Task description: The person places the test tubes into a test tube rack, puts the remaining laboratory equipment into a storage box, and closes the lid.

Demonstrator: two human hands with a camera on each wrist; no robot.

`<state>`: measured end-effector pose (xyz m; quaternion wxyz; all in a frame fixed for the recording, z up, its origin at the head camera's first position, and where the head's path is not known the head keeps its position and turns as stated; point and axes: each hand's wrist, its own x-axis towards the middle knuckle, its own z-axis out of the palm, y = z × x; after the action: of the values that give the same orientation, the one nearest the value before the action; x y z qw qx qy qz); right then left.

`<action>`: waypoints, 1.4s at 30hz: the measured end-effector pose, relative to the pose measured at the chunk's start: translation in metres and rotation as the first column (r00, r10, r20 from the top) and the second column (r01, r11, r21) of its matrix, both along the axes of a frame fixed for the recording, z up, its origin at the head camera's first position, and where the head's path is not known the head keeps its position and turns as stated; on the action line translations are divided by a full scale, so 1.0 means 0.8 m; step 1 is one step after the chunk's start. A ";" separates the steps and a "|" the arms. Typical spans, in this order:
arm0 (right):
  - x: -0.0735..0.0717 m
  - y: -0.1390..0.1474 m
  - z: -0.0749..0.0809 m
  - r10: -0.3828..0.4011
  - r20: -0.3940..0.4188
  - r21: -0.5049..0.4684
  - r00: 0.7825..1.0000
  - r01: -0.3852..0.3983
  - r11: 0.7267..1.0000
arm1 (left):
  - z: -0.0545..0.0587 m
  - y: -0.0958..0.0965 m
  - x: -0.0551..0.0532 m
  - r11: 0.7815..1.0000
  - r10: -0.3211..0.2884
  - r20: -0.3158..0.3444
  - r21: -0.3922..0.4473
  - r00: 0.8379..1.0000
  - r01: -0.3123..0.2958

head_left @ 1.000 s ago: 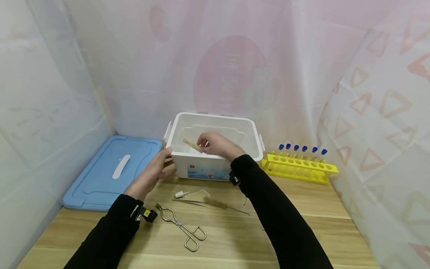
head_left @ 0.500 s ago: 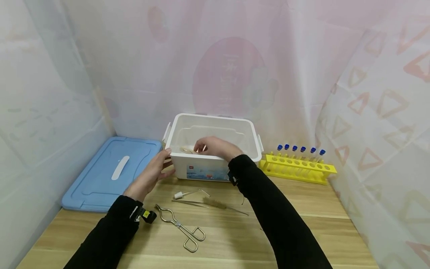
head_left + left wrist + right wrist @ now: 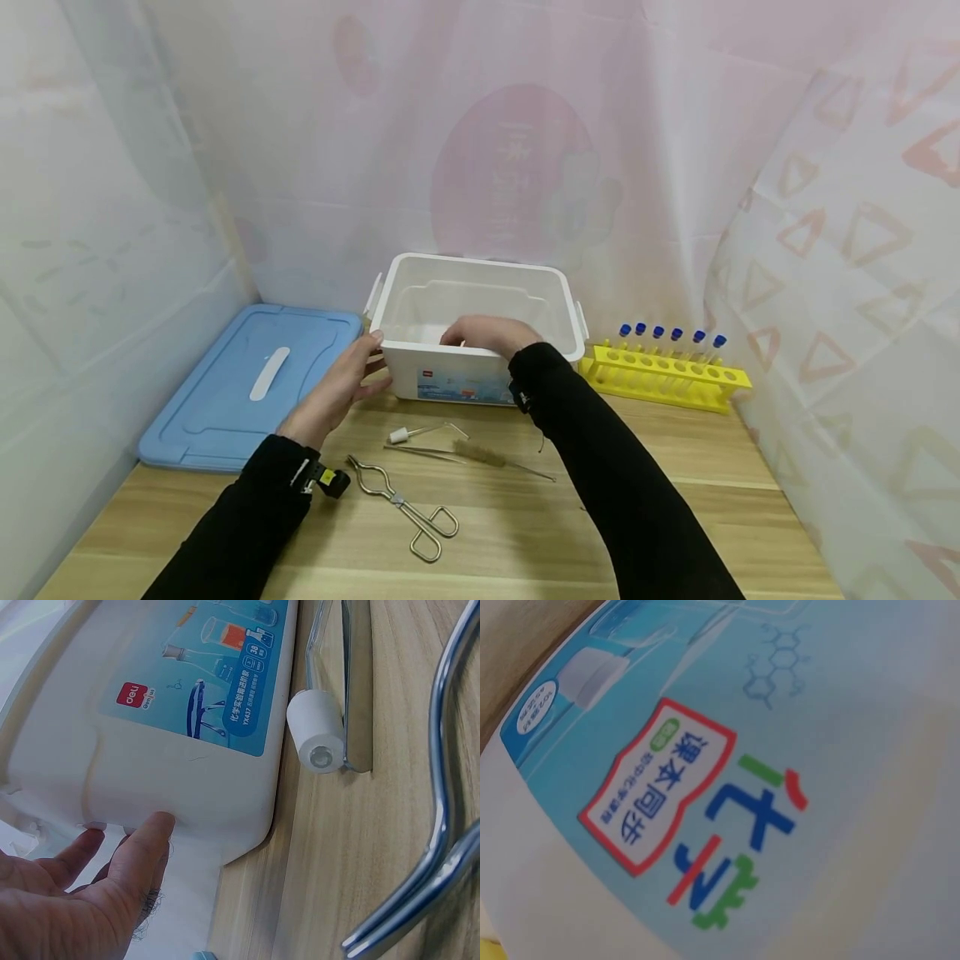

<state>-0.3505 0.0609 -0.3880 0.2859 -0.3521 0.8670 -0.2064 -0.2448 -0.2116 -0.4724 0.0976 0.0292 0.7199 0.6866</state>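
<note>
A white plastic box [image 3: 405, 367] stands lidless against the back curtain; its blue printed label [image 3: 202, 667] faces front. My left hand [image 3: 341, 383] steadies the box's front left corner, with extended fingers touching its wall in the left wrist view. Over the front rim reaches my right hand [image 3: 491, 332], lowered into the box. The front wall hides its fingertips and whatever they might hold. The right wrist view is filled by the box's printed label [image 3: 780, 735]; no hand shows there.
A blue lid [image 3: 217, 408] lies at left. A yellow rack [image 3: 667, 358] with several blue-capped test tubes stands at right. In front lie crucible tongs [image 3: 401, 502], a bottle brush [image 3: 480, 452], metal tweezers [image 3: 423, 452] and a white-stoppered bent glass tube [image 3: 401, 435].
My right hand has gone down into the box with a pale wooden test-tube clamp, which is now out of sight. The left hand stays at the corner.
</note>
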 end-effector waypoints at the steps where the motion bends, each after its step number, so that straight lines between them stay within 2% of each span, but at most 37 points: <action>1: 0.002 0.001 0.001 -0.013 0.023 0.011 1.000 0.013 1.000 | 0.000 0.000 0.000 1.000 0.001 0.000 0.001 1.000 -0.001; 8: 0.009 0.006 0.001 -0.054 0.044 0.049 0.998 0.052 0.997 | 0.001 0.003 -0.001 1.000 0.006 0.001 0.007 1.000 -0.006; 14: 0.010 0.007 -0.004 -0.131 0.185 0.005 0.974 0.133 0.991 | 0.001 0.004 -0.002 1.000 0.006 0.000 0.007 1.000 -0.006; 16: 0.009 0.007 -0.004 -0.130 0.193 0.004 0.972 0.132 0.991 | 0.001 0.004 -0.002 1.000 0.008 0.000 0.007 1.000 -0.008; 21: 0.006 0.005 -0.004 -0.074 0.122 0.010 0.990 0.074 0.997 | 0.001 0.002 -0.002 1.000 0.006 -0.004 0.006 1.000 -0.006; 29: 0.002 0.003 -0.004 -0.043 0.076 -0.009 0.996 0.044 0.999 | 0.001 0.002 -0.001 1.000 0.004 -0.005 0.005 1.000 -0.004; 32: -0.003 0.002 -0.005 -0.010 0.009 -0.037 1.000 0.010 0.999 | 0.001 0.003 0.001 1.000 0.002 -0.004 0.007 1.000 -0.002; 37: -0.006 -0.002 -0.005 0.013 -0.128 -0.084 0.992 -0.023 0.996 | 0.002 0.003 0.003 1.000 0.003 -0.004 0.002 1.000 -0.003; 42: -0.002 -0.004 -0.001 -0.041 -0.234 -0.117 0.971 0.014 0.993 | 0.003 0.003 0.004 1.000 0.008 -0.005 -0.005 1.000 -0.008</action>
<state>-0.3521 0.0576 -0.3889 0.1572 -0.3779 0.8864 -0.2163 -0.2418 -0.2093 -0.4699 0.0930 0.0280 0.7219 0.6851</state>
